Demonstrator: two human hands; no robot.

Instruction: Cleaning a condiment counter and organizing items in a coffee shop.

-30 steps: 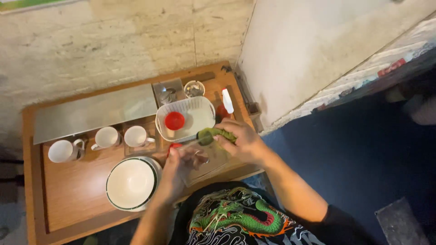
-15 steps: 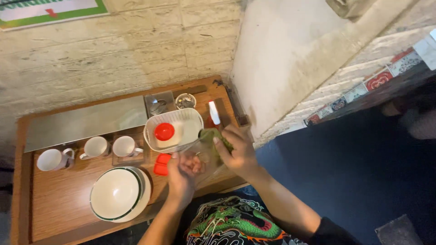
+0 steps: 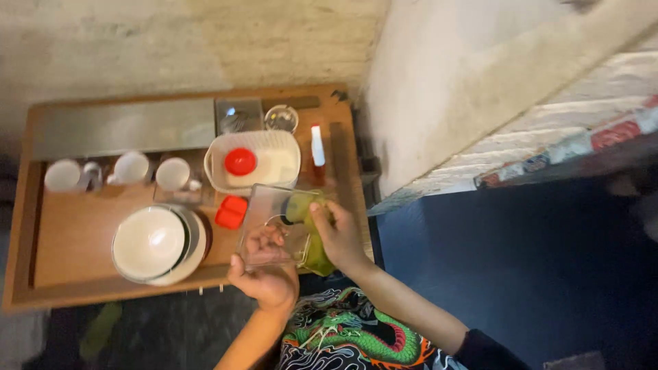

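Note:
My left hand (image 3: 264,274) grips a clear square plastic container (image 3: 271,219) by its near edge, tilted over the front right of the wooden table (image 3: 82,233). Against the container's right side, my right hand (image 3: 337,234) presses a green sponge or cloth (image 3: 310,226), part of it inside the container. Just left of the container lies a small red lid (image 3: 232,211).
A white basket (image 3: 284,147) holds a red-capped item (image 3: 240,162). Stacked white bowls (image 3: 154,243) sit front left, three white cups (image 3: 130,168) behind them, a metal sheet (image 3: 123,127) at the back. A small spray bottle (image 3: 318,147) stands near the pale wall (image 3: 452,89) on the right.
The view has shifted and drawn nearer. Both hands stay on the clear container, which has tipped up more, with the green sponge now working along its right side.

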